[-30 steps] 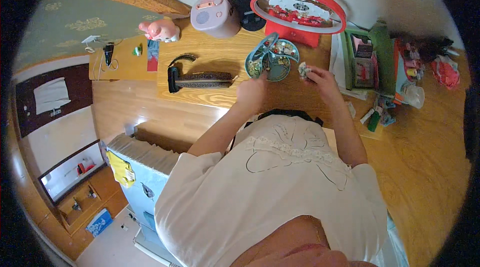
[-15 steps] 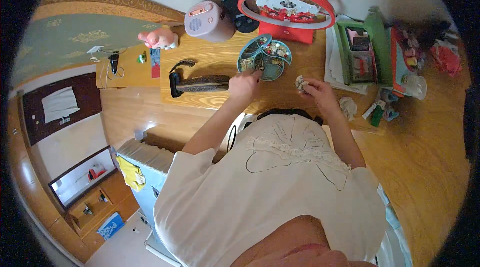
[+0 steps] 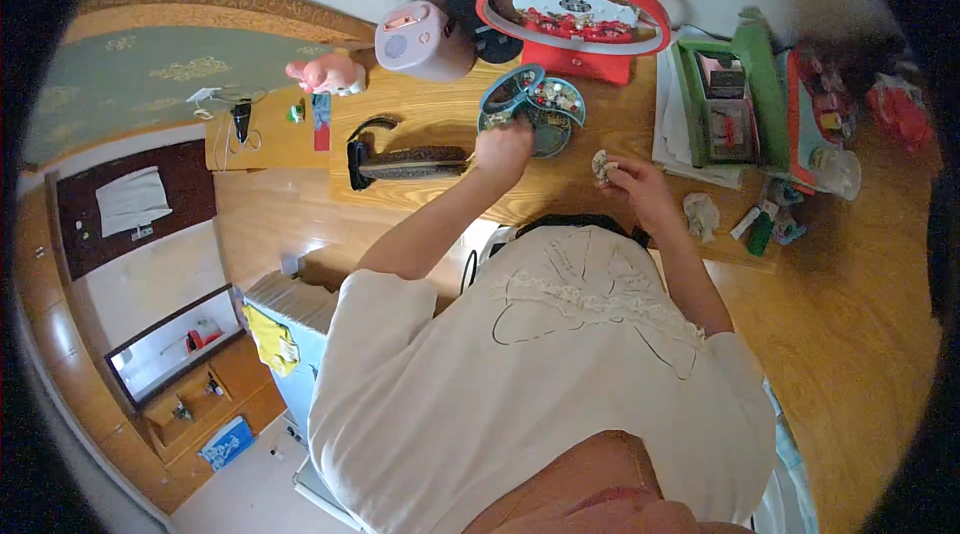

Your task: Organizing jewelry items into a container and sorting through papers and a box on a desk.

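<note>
My left hand (image 3: 504, 150) reaches over the near left part of a round teal divided tray (image 3: 561, 146). Its fingers look pinched together, and the hand itself hides the tips and whatever may be in them. Small beads and bits in several colours (image 3: 557, 97) lie in the tray's compartments, whites and reds at the far right. To the right, just above the table, my right hand (image 3: 641, 190) is closed on a small, roundish, pale piece with a speckled, beaded look (image 3: 601, 168). Its exact kind is too small to tell.
Behind the tray stands a red-framed round mirror (image 3: 573, 46), with a pale pink speaker (image 3: 425, 42) beside it. A dark patterned long object (image 3: 415, 164) lies left. At right are a green box (image 3: 690, 94), a crumpled tissue (image 3: 702, 216) and a clear cup (image 3: 837, 174).
My left hand has moved up from the tray's near middle onto its left compartment. The right hand keeps its hold on the pale piece. The whole view has shifted slightly.
</note>
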`<action>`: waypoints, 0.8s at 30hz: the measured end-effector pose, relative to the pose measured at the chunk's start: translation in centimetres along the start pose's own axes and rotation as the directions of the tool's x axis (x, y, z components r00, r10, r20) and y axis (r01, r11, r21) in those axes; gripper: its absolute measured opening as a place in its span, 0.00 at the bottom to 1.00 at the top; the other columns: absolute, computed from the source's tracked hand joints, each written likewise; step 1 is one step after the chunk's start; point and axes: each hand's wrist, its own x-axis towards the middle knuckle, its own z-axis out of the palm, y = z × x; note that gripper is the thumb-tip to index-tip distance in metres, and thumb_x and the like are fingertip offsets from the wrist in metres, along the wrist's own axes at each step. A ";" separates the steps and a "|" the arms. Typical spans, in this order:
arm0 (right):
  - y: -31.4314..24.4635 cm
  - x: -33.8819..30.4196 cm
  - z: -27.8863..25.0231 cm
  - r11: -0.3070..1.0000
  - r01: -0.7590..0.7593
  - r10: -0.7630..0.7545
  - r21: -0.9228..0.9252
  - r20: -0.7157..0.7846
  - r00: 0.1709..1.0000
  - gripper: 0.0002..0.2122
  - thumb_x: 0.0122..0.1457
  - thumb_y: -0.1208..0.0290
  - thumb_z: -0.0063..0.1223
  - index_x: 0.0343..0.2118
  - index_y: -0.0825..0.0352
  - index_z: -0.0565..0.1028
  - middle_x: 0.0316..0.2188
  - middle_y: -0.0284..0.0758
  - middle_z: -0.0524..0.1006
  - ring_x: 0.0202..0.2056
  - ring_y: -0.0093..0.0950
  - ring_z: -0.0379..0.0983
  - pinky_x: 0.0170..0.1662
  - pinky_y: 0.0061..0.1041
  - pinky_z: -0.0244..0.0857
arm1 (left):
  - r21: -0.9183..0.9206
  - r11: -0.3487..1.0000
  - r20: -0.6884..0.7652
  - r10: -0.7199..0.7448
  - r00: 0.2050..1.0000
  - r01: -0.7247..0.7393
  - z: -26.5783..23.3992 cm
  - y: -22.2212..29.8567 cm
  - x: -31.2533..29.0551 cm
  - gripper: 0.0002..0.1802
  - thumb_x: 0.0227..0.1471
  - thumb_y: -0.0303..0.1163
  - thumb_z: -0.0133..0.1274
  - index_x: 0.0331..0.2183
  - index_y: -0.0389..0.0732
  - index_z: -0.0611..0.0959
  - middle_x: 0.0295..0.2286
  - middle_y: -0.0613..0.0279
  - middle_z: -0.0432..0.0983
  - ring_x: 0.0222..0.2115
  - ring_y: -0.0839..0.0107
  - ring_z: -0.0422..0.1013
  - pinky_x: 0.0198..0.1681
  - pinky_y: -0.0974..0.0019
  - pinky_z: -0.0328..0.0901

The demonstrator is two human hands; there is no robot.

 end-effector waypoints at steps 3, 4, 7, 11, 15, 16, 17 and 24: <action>-0.9 -0.8 0.3 0.999 -0.031 0.031 -0.007 -0.091 0.995 0.12 0.55 0.74 0.49 0.41 0.72 0.72 0.35 0.36 0.76 0.32 0.25 0.73 0.37 0.22 0.69 | -0.001 0.997 0.059 -0.079 0.995 0.079 -0.1 0.5 0.7 0.04 0.43 0.29 0.47 0.23 0.41 0.76 0.19 0.58 0.76 0.20 0.63 0.74 0.20 0.62 0.69; -0.5 -0.8 -0.1 1.000 -0.013 0.015 0.022 -0.080 0.997 0.12 0.55 0.74 0.48 0.41 0.72 0.72 0.35 0.36 0.76 0.32 0.25 0.73 0.37 0.22 0.69 | 0.000 0.995 0.079 -0.096 0.992 0.096 0.1 0.9 0.8 0.04 0.44 0.30 0.47 0.24 0.41 0.76 0.19 0.57 0.76 0.19 0.63 0.74 0.21 0.62 0.69; 0.6 -0.8 -1.0 0.997 0.005 0.001 0.083 -0.070 0.998 0.12 0.55 0.74 0.48 0.42 0.72 0.72 0.35 0.35 0.76 0.32 0.25 0.73 0.37 0.22 0.69 | -0.026 0.992 0.062 -0.122 0.991 0.124 0.3 1.2 1.2 0.04 0.44 0.30 0.47 0.23 0.43 0.76 0.18 0.57 0.76 0.19 0.62 0.74 0.21 0.62 0.69; -0.5 -1.7 -1.0 0.997 -0.042 0.048 0.062 -0.113 0.992 0.12 0.55 0.74 0.47 0.42 0.72 0.72 0.34 0.35 0.75 0.33 0.25 0.73 0.37 0.21 0.69 | -0.076 0.975 0.080 -0.202 0.976 0.208 -0.9 0.5 0.7 0.05 0.44 0.32 0.48 0.27 0.46 0.76 0.18 0.56 0.75 0.21 0.59 0.74 0.22 0.57 0.68; -0.6 -1.7 -1.6 0.996 0.027 -0.020 0.080 -0.090 0.996 0.12 0.55 0.74 0.48 0.42 0.72 0.71 0.35 0.35 0.75 0.33 0.25 0.73 0.38 0.21 0.68 | -0.461 0.834 -0.038 -0.360 0.932 0.303 -2.1 -0.6 0.1 0.06 0.42 0.37 0.53 0.24 0.46 0.80 0.19 0.53 0.75 0.21 0.56 0.73 0.24 0.56 0.67; -0.5 -1.6 -1.7 0.997 0.015 -0.007 0.081 -0.103 0.995 0.12 0.55 0.74 0.48 0.42 0.72 0.72 0.35 0.35 0.75 0.33 0.25 0.73 0.39 0.21 0.68 | -0.528 0.785 -0.042 -0.405 0.913 0.324 -2.3 -0.7 0.1 0.09 0.40 0.40 0.56 0.25 0.46 0.82 0.19 0.54 0.75 0.22 0.56 0.73 0.25 0.58 0.67; -0.4 -1.5 -1.9 0.997 0.004 0.006 0.082 -0.117 0.993 0.12 0.55 0.74 0.48 0.41 0.72 0.72 0.35 0.36 0.75 0.33 0.25 0.73 0.39 0.21 0.68 | -0.564 0.762 -0.053 -0.417 0.907 0.317 -2.5 -0.8 0.1 0.09 0.41 0.40 0.56 0.25 0.46 0.82 0.19 0.54 0.75 0.22 0.56 0.73 0.25 0.58 0.67; 0.2 -1.1 -2.1 0.991 0.052 -0.039 0.127 -0.101 0.994 0.11 0.54 0.75 0.48 0.41 0.72 0.72 0.35 0.37 0.75 0.35 0.26 0.73 0.40 0.22 0.68 | -0.679 0.694 -0.144 -0.447 0.883 0.240 -3.1 -0.6 -0.3 0.09 0.42 0.35 0.58 0.26 0.39 0.82 0.17 0.53 0.75 0.17 0.64 0.72 0.23 0.66 0.65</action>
